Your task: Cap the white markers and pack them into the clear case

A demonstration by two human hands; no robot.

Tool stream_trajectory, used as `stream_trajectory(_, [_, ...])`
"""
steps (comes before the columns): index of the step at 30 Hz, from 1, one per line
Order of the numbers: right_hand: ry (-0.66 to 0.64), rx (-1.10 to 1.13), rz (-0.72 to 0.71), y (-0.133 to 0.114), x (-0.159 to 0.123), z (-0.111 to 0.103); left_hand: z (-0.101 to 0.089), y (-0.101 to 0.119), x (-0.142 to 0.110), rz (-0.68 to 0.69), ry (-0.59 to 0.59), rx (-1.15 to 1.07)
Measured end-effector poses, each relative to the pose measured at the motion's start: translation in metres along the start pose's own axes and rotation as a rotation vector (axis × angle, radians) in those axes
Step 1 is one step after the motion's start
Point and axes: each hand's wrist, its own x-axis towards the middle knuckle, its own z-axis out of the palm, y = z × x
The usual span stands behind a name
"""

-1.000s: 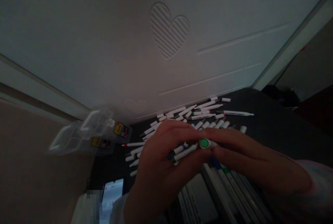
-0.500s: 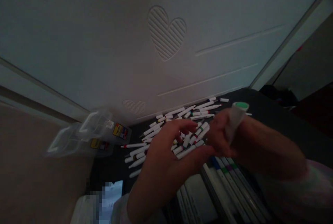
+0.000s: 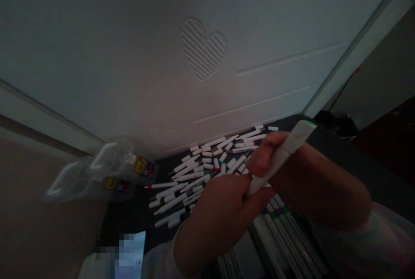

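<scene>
A white marker [image 3: 281, 157] with a green end tilts up to the right between my two hands. My left hand [image 3: 215, 216] pinches its lower end between thumb and fingers. Around its middle, the fingers of my right hand [image 3: 293, 173] are closed, and the green end sticks out above them. Just beyond my hands, many loose white markers [image 3: 173, 203] and short caps [image 3: 223, 157] lie scattered. Below my hands stand or lie rows of white markers [image 3: 292, 231] with coloured bands; my wrists partly cover them.
Two clear plastic boxes [image 3: 115, 158] with yellow labels stand at the left. A phone [image 3: 134, 253] with a lit screen lies at the lower left. The dark tabletop [image 3: 343, 158] meets a white panel [image 3: 207, 101] with a grooved heart. Dark items [image 3: 333, 123] are beyond the right edge.
My left hand has closed from a spread shape onto the marker's lower end. The marker has tipped to the right, showing more of its length. The view has shifted slightly.
</scene>
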Motion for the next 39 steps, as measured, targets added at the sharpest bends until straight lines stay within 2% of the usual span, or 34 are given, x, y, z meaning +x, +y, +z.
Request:
stream_trajectory(4, [0.099,-0.108,-0.078,-0.009,-0.001,-0.009,-0.005,-0.005,-0.001,-0.030,0.050,0.120])
stream_trajectory(8, [0.201,-0.086,-0.135,-0.015,-0.001,-0.015,-0.004,-0.012,-0.001,-0.034,0.105,0.289])
stream_trajectory(11, [0.228,-0.121,-0.120,-0.015,0.002,-0.014,-0.003,-0.015,-0.001,-0.021,0.074,0.409])
stream_trajectory(14, [0.185,-0.190,-0.078,-0.011,0.005,-0.011,-0.005,-0.014,-0.001,-0.019,0.028,0.475])
stream_trajectory(18, [0.106,-0.153,0.001,-0.004,0.006,-0.009,-0.005,-0.012,-0.002,0.069,0.060,0.436])
stream_trajectory(24, [0.093,-0.043,0.095,0.000,0.006,-0.005,0.000,-0.012,-0.004,0.206,0.325,0.467])
stream_trajectory(27, [0.091,-0.056,0.093,0.002,0.005,-0.003,0.001,-0.014,-0.005,0.260,0.395,0.494])
stream_trajectory(32, [0.023,-0.138,0.046,0.004,0.003,-0.004,-0.001,-0.012,-0.010,0.269,0.378,0.488])
stream_trajectory(39, [0.023,-0.092,0.046,0.004,0.002,-0.003,0.002,-0.003,-0.012,0.286,0.448,0.558])
